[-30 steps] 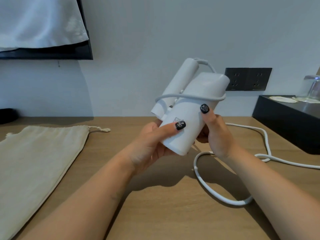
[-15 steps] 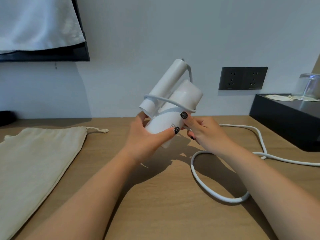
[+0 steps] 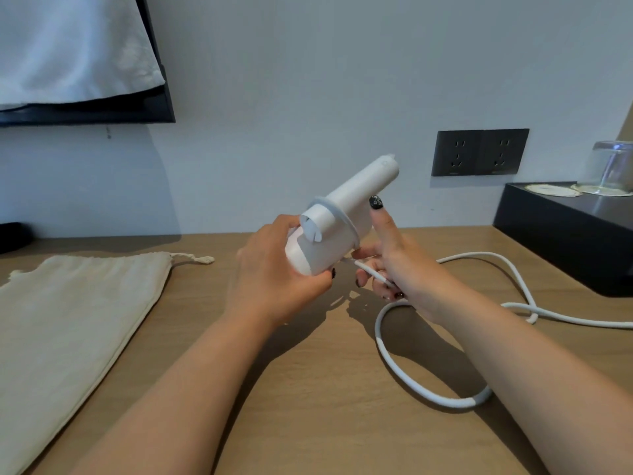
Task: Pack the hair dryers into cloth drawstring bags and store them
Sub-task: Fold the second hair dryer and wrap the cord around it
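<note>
The left hand (image 3: 274,269) is closed around the body of the white hair dryer (image 3: 342,214), holding it clear of the wooden desk (image 3: 308,423) with the folded handle pointing up and away. The right hand (image 3: 400,269) has its fingers curled around the white power cord (image 3: 428,389) just beside the dryer, thumb raised against the casing. One turn of cord is seen lying around the dryer body; most of the cord lies loose on the desk, looping near the right forearm and running out of view to the right. Its plug end is not visible.

The cloth drawstring bag (image 3: 68,320) lies flat on the desk to the left, well apart from the dryer, its drawstring (image 3: 195,258) trailing at the mouth. It appears to hold nothing.

Assessment: cord winding is at an early stage. Outstanding: finishing the wrap, bagging the dryer, closing the drawstring, and storing. Only one dryer is in view.
</note>
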The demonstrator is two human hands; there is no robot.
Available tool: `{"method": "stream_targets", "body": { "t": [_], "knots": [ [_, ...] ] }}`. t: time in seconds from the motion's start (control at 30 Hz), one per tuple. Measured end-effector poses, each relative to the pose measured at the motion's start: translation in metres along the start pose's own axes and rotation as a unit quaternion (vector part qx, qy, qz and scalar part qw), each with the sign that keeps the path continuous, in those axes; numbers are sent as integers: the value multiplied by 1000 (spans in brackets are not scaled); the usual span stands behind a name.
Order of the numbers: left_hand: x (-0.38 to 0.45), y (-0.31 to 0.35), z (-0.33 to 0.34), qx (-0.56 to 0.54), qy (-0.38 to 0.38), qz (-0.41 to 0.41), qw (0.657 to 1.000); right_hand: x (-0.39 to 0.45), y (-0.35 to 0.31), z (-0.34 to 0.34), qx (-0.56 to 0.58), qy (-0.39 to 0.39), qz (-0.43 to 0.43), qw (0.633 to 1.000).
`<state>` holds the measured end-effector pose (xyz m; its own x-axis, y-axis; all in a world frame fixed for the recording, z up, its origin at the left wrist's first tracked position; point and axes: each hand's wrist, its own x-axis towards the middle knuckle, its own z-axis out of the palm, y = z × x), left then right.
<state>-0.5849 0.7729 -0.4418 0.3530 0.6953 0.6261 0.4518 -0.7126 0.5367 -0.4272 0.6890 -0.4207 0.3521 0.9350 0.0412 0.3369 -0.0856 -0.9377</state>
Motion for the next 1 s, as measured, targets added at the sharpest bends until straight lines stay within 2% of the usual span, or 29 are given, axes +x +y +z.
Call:
{"method": "stream_targets", "body": {
  "t": [0.23, 0.4, 0.47, 0.57, 0.63, 0.7, 0.73, 0.8, 0.9, 0.93, 1.0],
  "knots": [
    [2, -4, 6, 91, 26, 96, 991, 3, -1, 1, 98, 6, 35, 995],
    [4, -8, 6, 166, 48, 213, 962, 5, 5, 1, 161, 1, 22, 987],
    [5, -6, 5, 164, 56, 237, 956, 4, 7, 0, 182, 14, 8, 983],
    [3, -3, 5, 85, 48, 200, 975, 2, 7, 1, 202, 44, -35, 978],
    [0, 1, 6, -20, -9, 129, 991, 1, 6, 1, 218, 65, -65, 972],
    [-2, 6, 2, -136, -103, 26, 985, 0, 6, -1, 227, 89, -86, 966],
    [-3, 8, 0, -195, -156, -31, 968, 0, 6, -2, 231, 104, -95, 963],
    [-3, 9, -3, -327, -244, -122, 905, 0, 8, -6, 255, 118, -125, 952],
    [2, 1, -7, -486, -326, -161, 795, -1, 12, -10, 290, 62, -220, 929],
    [2, -1, -8, -499, -358, -154, 774, -2, 14, -10, 285, 38, -244, 926],
    [-1, -2, -9, -471, -400, -139, 774, -2, 17, -9, 265, -11, -264, 927]
  ]
}}
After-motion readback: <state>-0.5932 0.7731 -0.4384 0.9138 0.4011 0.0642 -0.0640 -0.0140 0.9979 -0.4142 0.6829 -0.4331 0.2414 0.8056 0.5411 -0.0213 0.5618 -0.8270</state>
